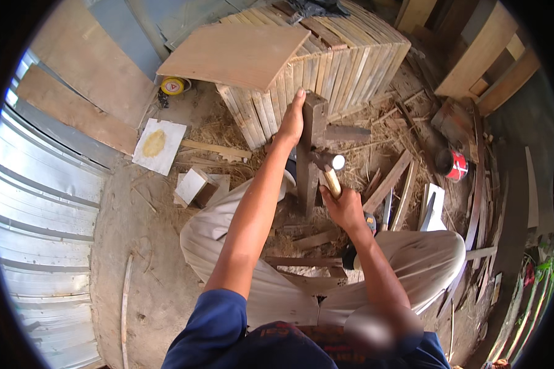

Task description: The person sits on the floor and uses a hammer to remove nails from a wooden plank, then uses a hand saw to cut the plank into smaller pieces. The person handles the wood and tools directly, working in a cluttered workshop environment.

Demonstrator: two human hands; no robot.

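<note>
My left hand (293, 120) grips the upper end of a dark wooden beam (314, 117), thumb along its edge and the other fingers behind it. A short dark piece of wood (348, 133) juts out from the beam's right side; whether the two are joined, I cannot tell. Closed round the pale handle of a hammer (332, 182) is my right hand (346, 209). The hammer's metal head lies over the middle of the beam, and whether it touches the wood is unclear. The beam stands between my bent legs (228, 215).
Ahead stands a big stack of wooden slats (351, 74) with a plywood sheet (240, 52) on top. A red can (454, 165) and wood offcuts (388, 181) lie to the right. On the left are a stained white sheet (159, 146), a yellow round object (172, 85) and corrugated metal (43, 246).
</note>
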